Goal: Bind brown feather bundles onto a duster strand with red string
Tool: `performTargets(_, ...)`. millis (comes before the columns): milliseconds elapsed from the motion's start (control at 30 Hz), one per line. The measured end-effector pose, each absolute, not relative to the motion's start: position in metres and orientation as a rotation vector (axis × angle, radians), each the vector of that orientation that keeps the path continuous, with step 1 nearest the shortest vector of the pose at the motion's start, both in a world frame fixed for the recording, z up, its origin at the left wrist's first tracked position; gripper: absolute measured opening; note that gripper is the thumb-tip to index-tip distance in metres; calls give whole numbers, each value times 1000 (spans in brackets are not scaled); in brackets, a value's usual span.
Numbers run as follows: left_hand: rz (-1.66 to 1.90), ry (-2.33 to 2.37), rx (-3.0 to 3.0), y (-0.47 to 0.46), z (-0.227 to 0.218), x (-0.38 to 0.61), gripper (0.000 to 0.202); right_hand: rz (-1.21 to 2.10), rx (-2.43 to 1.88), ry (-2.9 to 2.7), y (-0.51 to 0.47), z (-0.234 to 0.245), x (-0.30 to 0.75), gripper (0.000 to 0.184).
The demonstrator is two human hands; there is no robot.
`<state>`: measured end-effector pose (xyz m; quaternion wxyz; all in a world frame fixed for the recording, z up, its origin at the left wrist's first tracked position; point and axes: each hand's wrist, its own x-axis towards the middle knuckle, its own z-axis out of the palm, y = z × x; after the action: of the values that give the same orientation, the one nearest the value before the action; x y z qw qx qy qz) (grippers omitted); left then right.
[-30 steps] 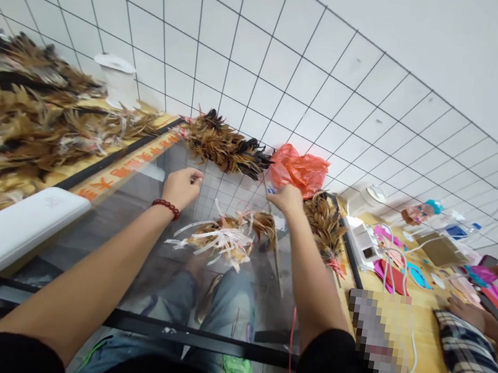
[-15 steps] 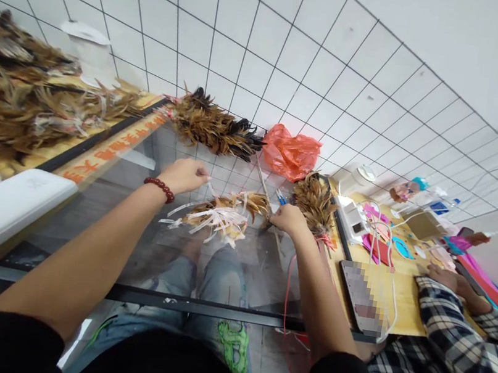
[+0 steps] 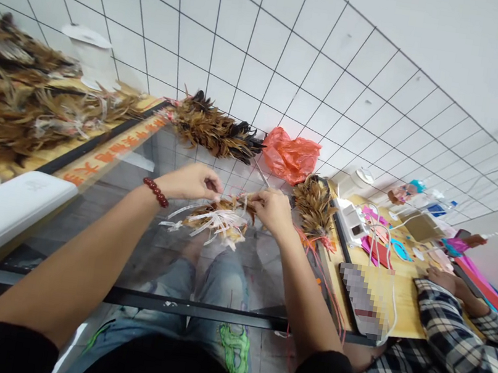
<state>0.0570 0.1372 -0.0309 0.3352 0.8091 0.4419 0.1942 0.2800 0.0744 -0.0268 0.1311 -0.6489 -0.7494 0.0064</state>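
A small bundle of brown feathers with loose white strips [image 3: 218, 222] lies on the glass tabletop [image 3: 146, 246] in front of me. At its upper left edge is my left hand [image 3: 198, 182], closed in a pinch, a dark red bead bracelet [image 3: 155, 192] on the wrist. My right hand [image 3: 273, 211] is closed at the bundle's upper right, thumb and finger together beside a white strip and some feathers. What either pinch holds is too small to make out. Red strings [image 3: 331, 292] run beside my right forearm.
Feather bundles lie behind [image 3: 215, 128], at the right [image 3: 314, 205] and at the left [image 3: 41, 102]. A red plastic bag [image 3: 291, 155] sits against the grid wall. A white oblong case [image 3: 5, 219] is at left. Phone [image 3: 363, 300], cables and a co-worker's plaid sleeve [image 3: 440, 315] are at right.
My right hand has moved left to the feather bundle; the blue-handled tool seen by it earlier no longer shows. My left hand has shifted slightly right and down. The red strings have moved right.
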Motion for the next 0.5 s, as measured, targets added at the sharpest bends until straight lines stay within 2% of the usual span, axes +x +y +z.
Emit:
performTargets(133, 358, 995, 2232, 127, -33, 63, 36, 34, -1926, -2180, 83, -35, 286, 28)
performTargets(233, 409, 953, 2256, 126, -38, 70, 17, 49, -2088, -2208, 89, -46, 295, 37)
performTargets(300, 520, 922, 2165, 129, -40, 72, 14, 111, -2203, -2215, 92, -54, 302, 35)
performTargets(400, 833, 1053, 1841, 140, -43, 69, 24, 92, -2281, -2150, 94, -63, 312, 27)
performTargets(500, 1092, 1279, 1485, 154, -51, 61, 30, 71, -2298, -2072, 95, -66, 324, 31)
